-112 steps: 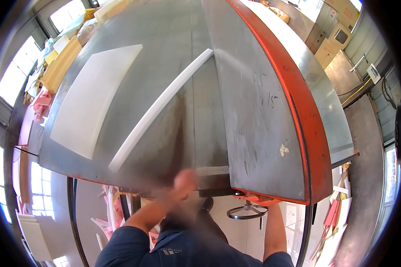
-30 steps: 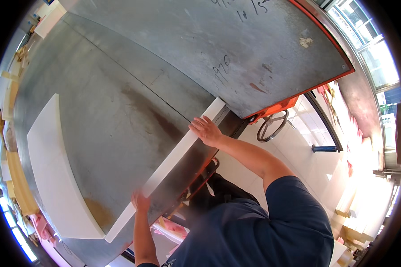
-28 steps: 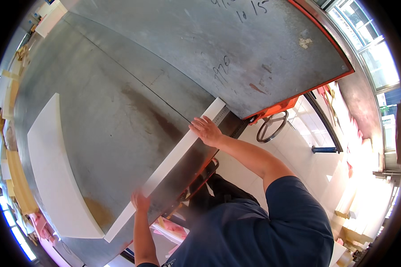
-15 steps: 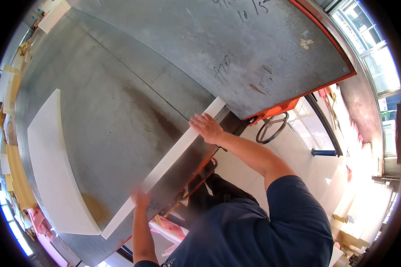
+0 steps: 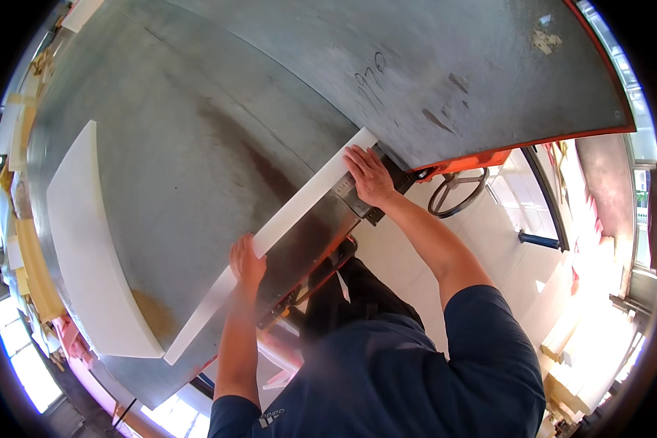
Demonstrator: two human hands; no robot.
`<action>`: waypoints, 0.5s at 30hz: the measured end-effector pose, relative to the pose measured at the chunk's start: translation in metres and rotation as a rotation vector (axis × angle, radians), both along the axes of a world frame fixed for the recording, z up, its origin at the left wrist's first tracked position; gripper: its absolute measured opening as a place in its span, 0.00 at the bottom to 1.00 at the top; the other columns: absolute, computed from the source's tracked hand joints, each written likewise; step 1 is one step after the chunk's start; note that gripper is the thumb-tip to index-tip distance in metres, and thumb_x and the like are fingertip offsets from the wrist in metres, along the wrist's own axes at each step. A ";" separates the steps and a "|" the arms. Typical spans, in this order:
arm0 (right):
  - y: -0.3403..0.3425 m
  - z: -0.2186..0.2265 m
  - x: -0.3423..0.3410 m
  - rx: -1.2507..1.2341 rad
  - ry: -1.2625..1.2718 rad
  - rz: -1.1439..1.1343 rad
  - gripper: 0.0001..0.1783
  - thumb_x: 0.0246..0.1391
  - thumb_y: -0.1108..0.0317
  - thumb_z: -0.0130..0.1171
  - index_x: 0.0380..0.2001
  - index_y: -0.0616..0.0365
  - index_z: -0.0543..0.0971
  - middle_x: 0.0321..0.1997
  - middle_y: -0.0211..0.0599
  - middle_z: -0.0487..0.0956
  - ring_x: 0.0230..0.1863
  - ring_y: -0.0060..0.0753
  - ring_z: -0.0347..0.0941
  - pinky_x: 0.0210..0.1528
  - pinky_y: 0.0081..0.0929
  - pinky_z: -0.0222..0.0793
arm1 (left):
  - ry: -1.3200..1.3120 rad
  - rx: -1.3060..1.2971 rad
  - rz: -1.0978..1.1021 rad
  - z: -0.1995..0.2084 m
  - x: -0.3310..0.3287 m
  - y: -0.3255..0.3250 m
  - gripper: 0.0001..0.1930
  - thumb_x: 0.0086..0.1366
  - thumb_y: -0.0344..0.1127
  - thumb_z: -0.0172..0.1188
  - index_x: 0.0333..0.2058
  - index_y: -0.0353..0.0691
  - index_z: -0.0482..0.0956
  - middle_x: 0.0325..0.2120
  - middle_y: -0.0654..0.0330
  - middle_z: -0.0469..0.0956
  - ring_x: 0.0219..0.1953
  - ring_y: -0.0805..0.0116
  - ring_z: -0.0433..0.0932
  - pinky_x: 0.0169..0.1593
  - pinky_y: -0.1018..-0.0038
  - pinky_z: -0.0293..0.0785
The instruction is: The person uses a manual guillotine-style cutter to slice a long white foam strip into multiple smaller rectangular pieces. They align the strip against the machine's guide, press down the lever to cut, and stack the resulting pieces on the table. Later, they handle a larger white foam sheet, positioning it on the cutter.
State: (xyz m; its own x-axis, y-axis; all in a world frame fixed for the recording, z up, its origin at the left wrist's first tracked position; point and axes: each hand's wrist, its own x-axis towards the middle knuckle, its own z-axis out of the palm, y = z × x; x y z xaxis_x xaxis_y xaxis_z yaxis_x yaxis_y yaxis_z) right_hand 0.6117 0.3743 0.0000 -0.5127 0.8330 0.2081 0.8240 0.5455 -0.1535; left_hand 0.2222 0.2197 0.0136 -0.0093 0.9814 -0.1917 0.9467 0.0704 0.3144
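- Head view, nearest: a dark blue shirt [image 5: 387, 372] fills the lower middle, with dark trousers [image 5: 365, 285] beyond it and pale floor [image 5: 394, 255] beside them.
- The left hand [image 5: 248, 260] lies over the white strip [image 5: 303, 203], around the middle of its length. Its fingers are bent and close together over the strip; whether they pinch it I cannot tell.
- The right hand [image 5: 371, 177] rests near the strip's other end, fingers slightly spread across the top; whether they grip or only press I cannot tell.
- The long, narrow strip lies diagonally on the grey metal surface [image 5: 182, 212], near its front edge. Just beside the right hand, a marked metal piece [image 5: 344, 187] sits on the front side of the strip.
- Past the right forearm, a handwheel [image 5: 449, 215] stands below the large grey plate [image 5: 482, 80], which has a red-orange edge and dark handwriting.
- The strip's upper end is just beside that plate; contact is unclear.
- Left on the surface lies a curved white panel [image 5: 98, 255], its lower corner near the strip's lower end.
- Farther left are yellowish blocks [image 5: 38, 270] and bright windows [image 5: 25, 354].
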 end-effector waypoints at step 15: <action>-0.001 -0.020 0.008 -0.010 0.130 -0.015 0.34 0.53 0.69 0.57 0.65 0.57 0.68 0.75 0.37 0.62 0.77 0.44 0.54 0.76 0.54 0.50 | 0.052 -0.039 0.002 -0.006 0.003 0.003 0.37 0.44 0.28 0.75 0.56 0.41 0.71 0.58 0.52 0.72 0.62 0.48 0.69 0.64 0.56 0.66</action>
